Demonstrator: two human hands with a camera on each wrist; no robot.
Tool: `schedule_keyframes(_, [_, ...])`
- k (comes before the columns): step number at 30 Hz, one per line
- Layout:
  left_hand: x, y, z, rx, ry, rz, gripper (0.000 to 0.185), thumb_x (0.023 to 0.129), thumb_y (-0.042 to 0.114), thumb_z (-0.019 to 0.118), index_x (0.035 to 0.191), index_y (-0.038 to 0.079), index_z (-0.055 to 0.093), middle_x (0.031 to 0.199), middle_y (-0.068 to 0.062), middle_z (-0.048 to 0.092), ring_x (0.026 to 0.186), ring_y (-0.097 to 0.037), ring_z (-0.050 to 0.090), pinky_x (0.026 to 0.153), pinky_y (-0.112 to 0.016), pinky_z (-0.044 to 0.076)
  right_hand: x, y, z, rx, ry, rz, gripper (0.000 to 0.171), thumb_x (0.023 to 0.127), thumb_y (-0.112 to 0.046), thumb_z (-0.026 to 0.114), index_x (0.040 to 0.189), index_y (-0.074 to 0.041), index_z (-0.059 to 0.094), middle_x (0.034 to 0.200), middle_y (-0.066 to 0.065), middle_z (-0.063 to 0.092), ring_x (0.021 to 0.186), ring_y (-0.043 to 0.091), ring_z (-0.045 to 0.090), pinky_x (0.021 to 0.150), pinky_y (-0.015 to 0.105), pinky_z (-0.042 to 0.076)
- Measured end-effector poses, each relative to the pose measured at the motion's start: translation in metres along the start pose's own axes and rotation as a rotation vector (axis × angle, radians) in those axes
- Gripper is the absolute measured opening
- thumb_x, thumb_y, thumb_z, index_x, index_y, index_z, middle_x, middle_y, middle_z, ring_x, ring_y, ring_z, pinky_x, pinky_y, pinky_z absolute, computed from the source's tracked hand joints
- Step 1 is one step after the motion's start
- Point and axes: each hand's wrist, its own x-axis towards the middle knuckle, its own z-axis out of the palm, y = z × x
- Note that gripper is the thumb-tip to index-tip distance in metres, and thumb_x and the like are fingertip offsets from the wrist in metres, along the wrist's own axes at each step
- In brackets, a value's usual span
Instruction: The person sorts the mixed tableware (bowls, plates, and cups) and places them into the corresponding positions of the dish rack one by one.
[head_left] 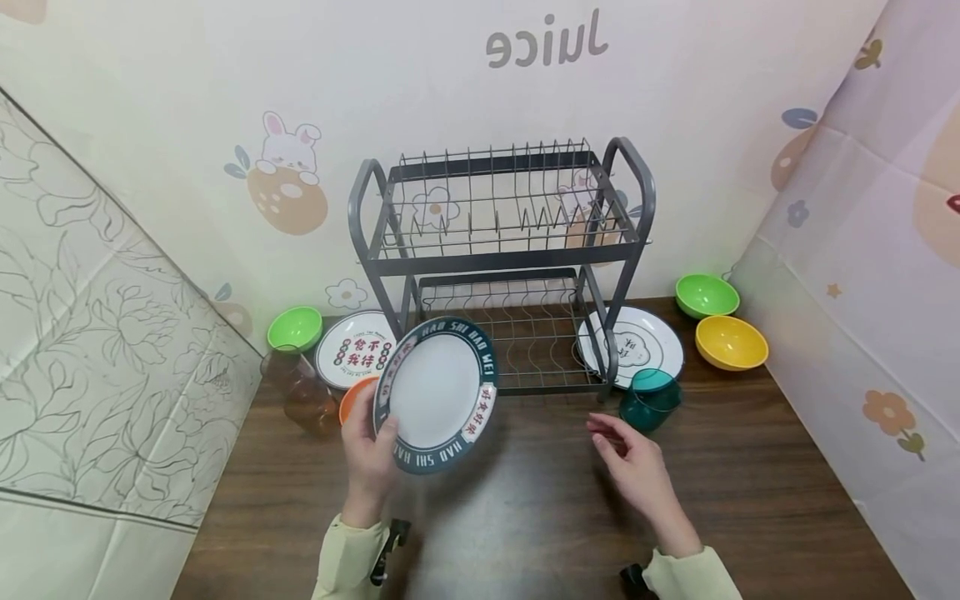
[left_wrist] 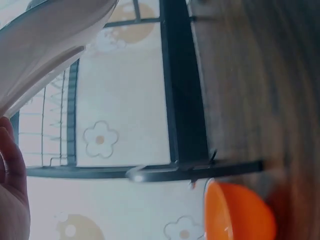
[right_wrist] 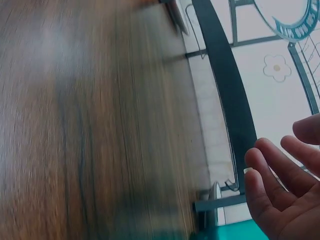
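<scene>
My left hand [head_left: 370,461] grips a white plate [head_left: 435,392] with a dark green lettered rim by its left edge, thumb on the face. The plate is tilted and held above the table, in front of the rack's lower tier. In the left wrist view the plate's pale underside [left_wrist: 47,45] fills the upper left corner. My right hand [head_left: 633,467] holds nothing, its fingers loosely bent, just left of a teal glass [head_left: 649,401]. Behind the plate stands a two-tier grey dish rack [head_left: 502,260]; no dishes sit on its upper tier.
Left of the rack are a green bowl [head_left: 296,327], a white plate with red print [head_left: 354,350], an amber glass [head_left: 303,396] and a partly hidden orange bowl [left_wrist: 240,212]. At right stand another white plate [head_left: 652,337], a green bowl [head_left: 707,296] and a yellow bowl [head_left: 731,342].
</scene>
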Motion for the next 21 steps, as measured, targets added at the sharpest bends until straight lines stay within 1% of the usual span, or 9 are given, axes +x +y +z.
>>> schedule_keyframes(4, [0.008,0.005,-0.008,0.004,0.053,0.033,0.048,0.079,-0.017,0.044,0.127,-0.014,0.053,0.129,-0.015,0.061,0.110,-0.018,0.061,0.089,-0.024,0.052,-0.002,0.005,-0.007,-0.027,0.007,0.008,0.031,0.104,-0.026,0.054,0.130,-0.011,0.062,0.124,0.007,0.067,0.109,0.023,0.063,0.087,0.028,0.051])
schedule_keyframes(8, [0.017,0.010,-0.015,0.003,0.077,0.068,0.049,0.080,-0.016,0.042,0.128,-0.014,0.052,0.129,-0.011,0.061,0.108,-0.018,0.062,0.089,-0.024,0.052,-0.004,0.009,-0.015,-0.053,0.015,0.019,0.030,0.104,-0.028,0.053,0.128,-0.012,0.063,0.124,0.008,0.066,0.109,0.024,0.062,0.085,0.022,0.049])
schedule_keyframes(11, [0.024,0.013,-0.021,0.008,0.092,0.094,0.051,0.078,-0.015,0.040,0.128,-0.014,0.051,0.127,-0.013,0.061,0.105,-0.019,0.062,0.088,-0.024,0.052,-0.005,0.013,-0.021,-0.072,0.025,0.030,0.031,0.105,-0.029,0.051,0.128,-0.011,0.063,0.124,0.009,0.066,0.110,0.026,0.062,0.084,0.021,0.048])
schedule_keyframes(14, [0.030,0.017,-0.025,0.006,0.110,0.108,0.053,0.076,-0.014,0.039,0.128,-0.013,0.051,0.127,-0.013,0.061,0.107,-0.021,0.061,0.089,-0.024,0.052,-0.005,0.016,-0.029,-0.090,0.042,0.040,0.032,0.105,-0.030,0.051,0.128,-0.010,0.063,0.124,0.011,0.066,0.110,0.027,0.061,0.083,0.018,0.047])
schedule_keyframes(21, [0.044,0.023,-0.031,-0.072,0.157,0.169,0.052,0.076,-0.011,0.040,0.127,-0.015,0.051,0.126,-0.019,0.060,0.110,-0.028,0.059,0.092,-0.028,0.051,-0.008,0.022,-0.048,-0.117,0.120,0.087,0.035,0.105,-0.032,0.050,0.129,-0.009,0.063,0.125,0.016,0.065,0.111,0.032,0.059,0.077,0.011,0.043])
